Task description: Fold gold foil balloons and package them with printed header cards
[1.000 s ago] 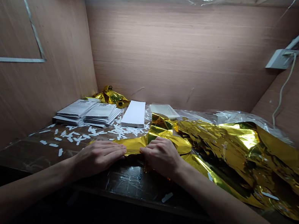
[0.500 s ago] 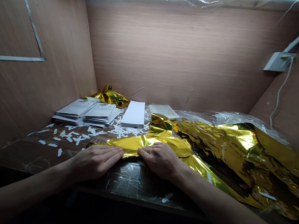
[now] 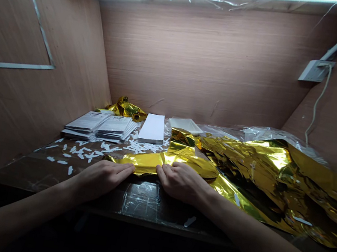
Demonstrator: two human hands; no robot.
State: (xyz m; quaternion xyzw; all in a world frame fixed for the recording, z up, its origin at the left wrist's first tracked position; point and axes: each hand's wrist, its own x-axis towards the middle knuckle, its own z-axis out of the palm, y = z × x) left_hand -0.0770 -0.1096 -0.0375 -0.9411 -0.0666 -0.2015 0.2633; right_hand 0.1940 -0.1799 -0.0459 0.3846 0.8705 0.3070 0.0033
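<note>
A folded, flat piece of shiny gold foil [image 3: 145, 164] lies crosswise near the front of the dark worktop. My left hand [image 3: 110, 174] is closed at its near left edge, fingers together on top and thumb hidden. My right hand [image 3: 181, 181] presses on the middle of the same foil, fingers bent and closed on its near edge. A strip of the foil [image 3: 182, 141] sticks up behind my right hand. To the right lies a large crumpled heap of gold foil [image 3: 256, 163], reaching under my right forearm.
Behind my left hand are stacks of printed white cards [image 3: 116, 127], a white paper stack [image 3: 152, 128] and scattered white slips [image 3: 81, 152]. A shallow white tray [image 3: 185, 125] and clear plastic [image 3: 271, 135] lie at the back. Wooden walls [image 3: 193, 61] enclose three sides.
My left hand has slid a little left along the near edge of the foil, uncovering more of it. My right hand stays almost in place. The view has shifted slightly.
</note>
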